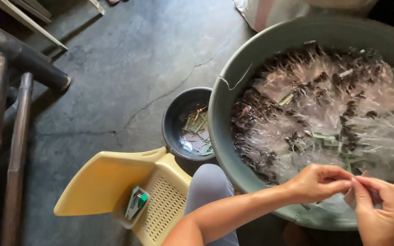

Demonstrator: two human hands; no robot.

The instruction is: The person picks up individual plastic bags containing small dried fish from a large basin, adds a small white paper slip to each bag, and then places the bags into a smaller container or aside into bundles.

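My left hand (318,183) and my right hand (385,210) meet at the lower right, over the near rim of a large grey-green basin (224,91). Together they pinch a small clear plastic packet (349,197) between fingertips. The basin is filled with several clear plastic packets (324,109) holding dark contents and small green strips. My knee in grey cloth (207,187) shows beside the basin.
A small dark bowl (174,123) with green strips and scraps sits left of the basin. A yellow plastic chair (110,182) lies tipped on the concrete floor, a green stapler (136,202) resting on it. Wooden poles (19,141) stand at left; a white sack (270,11) at top.
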